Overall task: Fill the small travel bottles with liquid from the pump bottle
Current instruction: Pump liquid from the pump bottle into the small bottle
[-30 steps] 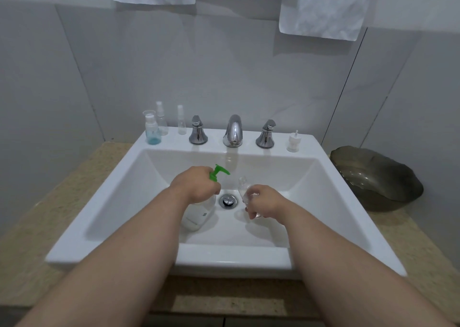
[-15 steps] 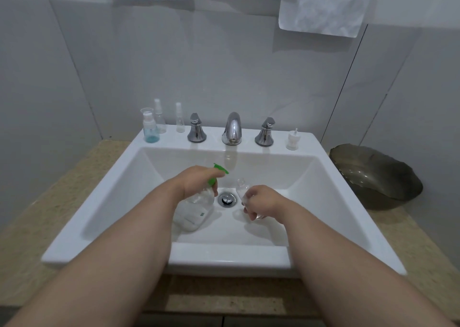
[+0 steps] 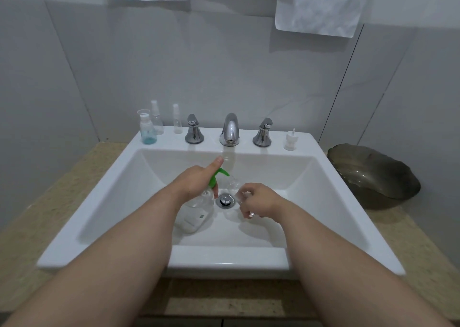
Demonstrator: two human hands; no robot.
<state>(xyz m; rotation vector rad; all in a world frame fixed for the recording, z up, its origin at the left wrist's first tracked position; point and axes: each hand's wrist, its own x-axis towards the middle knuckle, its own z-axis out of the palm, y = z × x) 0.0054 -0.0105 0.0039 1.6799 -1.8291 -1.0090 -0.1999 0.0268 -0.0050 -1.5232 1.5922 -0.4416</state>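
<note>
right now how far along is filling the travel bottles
Early. Done: nothing clearly; the capped bottle on the ledge holds only a little blue liquid. In hand: left hand grips the pump bottle in the sink, right hand holds a clear travel bottle by its green nozzle. Left: two spray bottles on the ledge look empty.

The sink is smooth, glossy white, ceramic-looking. The faucet and drain ring are mirror-bright chromed metal. The pump bottle is clear plastic with a shiny green plastic pump head. The small travel bottle is clear plastic too. The counter looks like speckled matt stone. The bowl is dark, glassy and translucent. The towels look like crumpled white cloth.
</note>
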